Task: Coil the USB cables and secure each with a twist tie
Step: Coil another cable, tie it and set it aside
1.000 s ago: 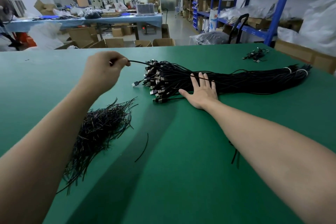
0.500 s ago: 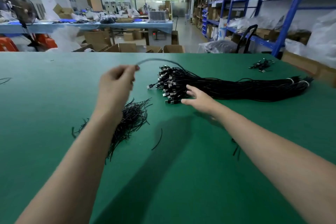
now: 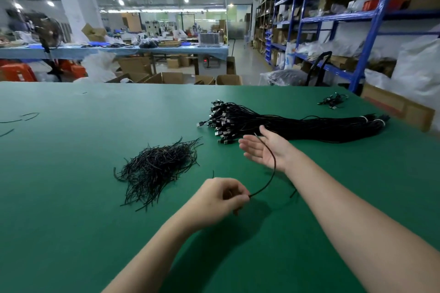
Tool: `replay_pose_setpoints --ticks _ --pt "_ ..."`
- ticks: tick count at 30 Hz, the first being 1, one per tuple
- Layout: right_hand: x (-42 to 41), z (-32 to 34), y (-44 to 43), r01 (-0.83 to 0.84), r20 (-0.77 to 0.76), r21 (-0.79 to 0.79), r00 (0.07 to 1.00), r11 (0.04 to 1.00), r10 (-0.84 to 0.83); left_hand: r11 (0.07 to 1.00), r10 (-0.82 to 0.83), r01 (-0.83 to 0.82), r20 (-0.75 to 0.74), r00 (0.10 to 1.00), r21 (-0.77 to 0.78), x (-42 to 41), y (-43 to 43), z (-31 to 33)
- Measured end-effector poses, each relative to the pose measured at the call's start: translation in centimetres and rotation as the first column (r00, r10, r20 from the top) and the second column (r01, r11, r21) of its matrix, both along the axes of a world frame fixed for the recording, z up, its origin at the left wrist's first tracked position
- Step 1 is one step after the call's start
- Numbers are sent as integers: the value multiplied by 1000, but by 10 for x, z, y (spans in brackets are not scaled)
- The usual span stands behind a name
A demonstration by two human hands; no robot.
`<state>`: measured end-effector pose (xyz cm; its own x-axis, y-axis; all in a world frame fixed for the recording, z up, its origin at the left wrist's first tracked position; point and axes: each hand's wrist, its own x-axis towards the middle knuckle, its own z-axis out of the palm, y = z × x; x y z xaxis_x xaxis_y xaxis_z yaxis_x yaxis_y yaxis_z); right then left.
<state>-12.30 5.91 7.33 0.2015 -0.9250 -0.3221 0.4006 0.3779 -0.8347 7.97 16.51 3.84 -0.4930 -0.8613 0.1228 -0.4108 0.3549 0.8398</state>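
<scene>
The left hand [image 3: 220, 198] pinches the cable [image 3: 271, 176] end — it arcs across the right hand [image 3: 267, 151], fingers spread.

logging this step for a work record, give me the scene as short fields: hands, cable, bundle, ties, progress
left hand: pinches a single black USB cable
right hand: open, the cable runs across its palm
cable bundle: lies on the green table just beyond the right hand, connectors toward the left
twist ties: loose pile on the table, left of the hands, untouched
progress: no coil yet, the cable only arcs between the hands
</scene>
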Motion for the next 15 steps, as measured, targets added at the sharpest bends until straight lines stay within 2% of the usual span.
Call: replay_pose_setpoints --ticks 3,4,6,8,10,13,15 --pt "11 30 17 -50 -128 -155 991 987 30 994 35 -22 120 992 -106 -6 3 -8" --pt "14 37 26 -79 -140 -209 989 975 50 990 73 -60 99 992 -128 -8 3 -10" --pt "20 42 51 -141 -157 -279 983 950 100 975 188 -193 -50 981 -111 -11 1 -14" --pt "30 32 79 -150 -113 -298 986 943 122 948 292 -310 -203 935 -67 -12 0 -17" --pt "41 17 101 -88 -14 -300 996 950 87 939 317 -341 -274 908 -43 -14 1 -19" --pt "48 6 111 58 113 -276 993 959 -27 957 273 -290 -317 908 -5 -14 6 -22" --pt "47 11 109 113 139 -246 987 963 -80 971 231 -238 -335 913 21 -15 10 -22"
